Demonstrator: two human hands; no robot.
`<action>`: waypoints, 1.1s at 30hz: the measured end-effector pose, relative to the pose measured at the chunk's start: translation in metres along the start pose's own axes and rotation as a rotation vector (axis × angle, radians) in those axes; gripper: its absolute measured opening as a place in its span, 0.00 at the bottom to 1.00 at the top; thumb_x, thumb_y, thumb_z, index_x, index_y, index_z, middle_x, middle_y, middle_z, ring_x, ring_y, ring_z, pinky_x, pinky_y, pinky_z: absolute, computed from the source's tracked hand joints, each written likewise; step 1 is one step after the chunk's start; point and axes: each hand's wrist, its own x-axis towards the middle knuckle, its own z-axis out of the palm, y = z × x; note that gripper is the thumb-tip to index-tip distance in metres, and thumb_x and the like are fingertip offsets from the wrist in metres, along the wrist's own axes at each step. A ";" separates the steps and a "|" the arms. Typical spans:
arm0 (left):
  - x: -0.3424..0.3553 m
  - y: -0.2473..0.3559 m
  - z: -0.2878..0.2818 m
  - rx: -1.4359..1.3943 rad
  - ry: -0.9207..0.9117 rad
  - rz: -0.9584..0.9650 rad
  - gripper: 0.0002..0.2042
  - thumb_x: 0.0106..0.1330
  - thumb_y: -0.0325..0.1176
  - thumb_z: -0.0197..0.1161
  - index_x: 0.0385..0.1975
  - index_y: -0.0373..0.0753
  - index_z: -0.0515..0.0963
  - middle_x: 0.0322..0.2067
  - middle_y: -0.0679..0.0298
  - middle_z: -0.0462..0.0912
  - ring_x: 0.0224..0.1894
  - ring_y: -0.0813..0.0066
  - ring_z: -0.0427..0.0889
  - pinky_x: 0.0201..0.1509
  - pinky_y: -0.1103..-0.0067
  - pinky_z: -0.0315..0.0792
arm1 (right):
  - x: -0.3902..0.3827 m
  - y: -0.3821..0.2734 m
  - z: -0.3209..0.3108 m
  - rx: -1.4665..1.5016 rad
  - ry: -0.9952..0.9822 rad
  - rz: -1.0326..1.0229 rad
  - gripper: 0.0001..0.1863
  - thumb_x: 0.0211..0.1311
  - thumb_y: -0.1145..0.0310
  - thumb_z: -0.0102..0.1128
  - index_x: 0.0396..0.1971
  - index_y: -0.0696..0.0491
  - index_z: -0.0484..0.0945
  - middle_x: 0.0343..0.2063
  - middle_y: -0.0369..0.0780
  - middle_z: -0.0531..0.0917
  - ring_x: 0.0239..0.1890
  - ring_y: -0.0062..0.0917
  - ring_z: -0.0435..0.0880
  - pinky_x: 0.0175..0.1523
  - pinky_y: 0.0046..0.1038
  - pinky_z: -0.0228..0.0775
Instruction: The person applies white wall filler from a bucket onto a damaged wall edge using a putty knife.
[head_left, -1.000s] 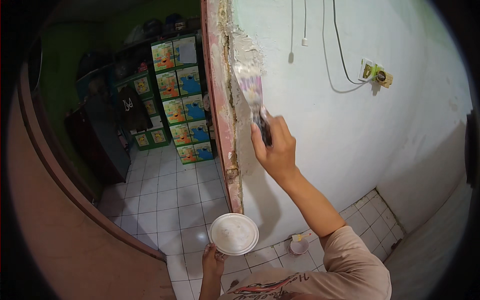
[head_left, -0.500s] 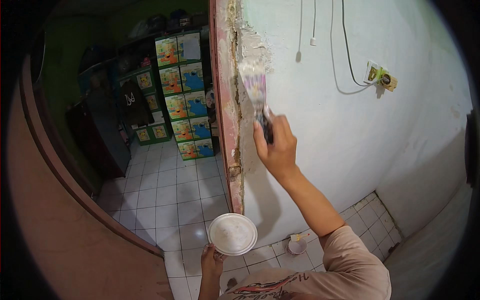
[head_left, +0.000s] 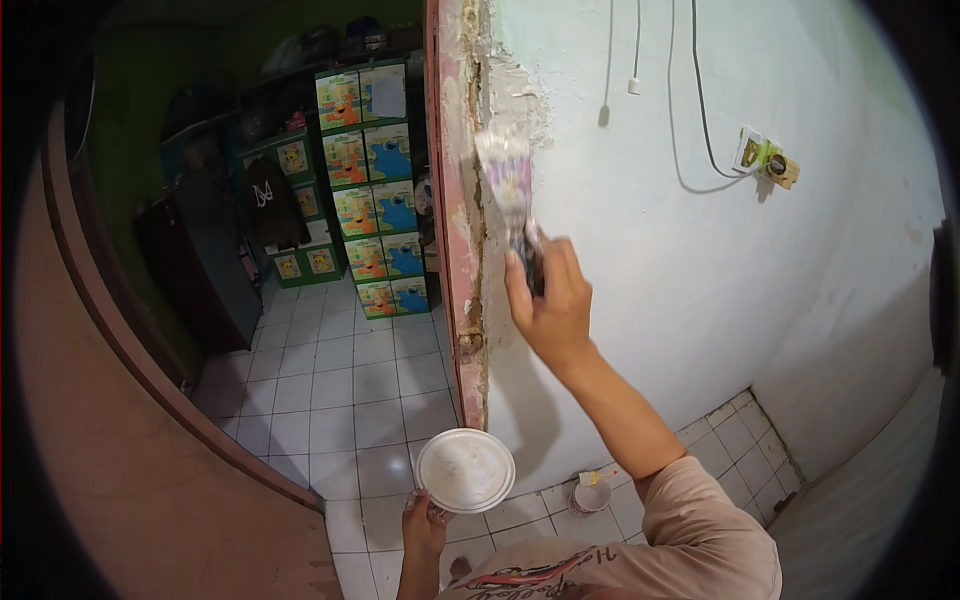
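Note:
My right hand point(head_left: 550, 310) is closed round the dark handle of a putty knife point(head_left: 505, 170), its wide smeared blade against rough off-white filler point(head_left: 520, 90) on the wall beside a cracked edge point(head_left: 476, 300) of the pink door frame point(head_left: 455, 230). The blade looks slightly blurred. My left hand point(head_left: 425, 515), low in the picture, grips a round white lid point(head_left: 465, 470) from its edge, with whitish powder or paste on top.
A doorway on the left shows stacked printed cabinets point(head_left: 385, 200) and a tiled floor point(head_left: 355, 380). On the right wall point(head_left: 680, 280) hang cords and a socket with plugs point(head_left: 765, 160). A small tub with a brush point(head_left: 590, 495) stands on the floor below.
The view has shifted a little, so the wall and frame sit slightly further right. The blade has moved slightly along the filler patch; the lid stays almost still in my left hand.

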 end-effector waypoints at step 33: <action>0.001 0.005 0.008 0.023 -0.015 -0.018 0.04 0.71 0.29 0.55 0.42 0.41 0.70 0.39 0.56 0.82 0.39 0.62 0.85 0.43 0.59 0.84 | -0.030 0.024 -0.006 0.034 0.020 0.022 0.17 0.62 0.74 0.61 0.49 0.65 0.73 0.28 0.45 0.73 0.20 0.34 0.76 0.21 0.33 0.69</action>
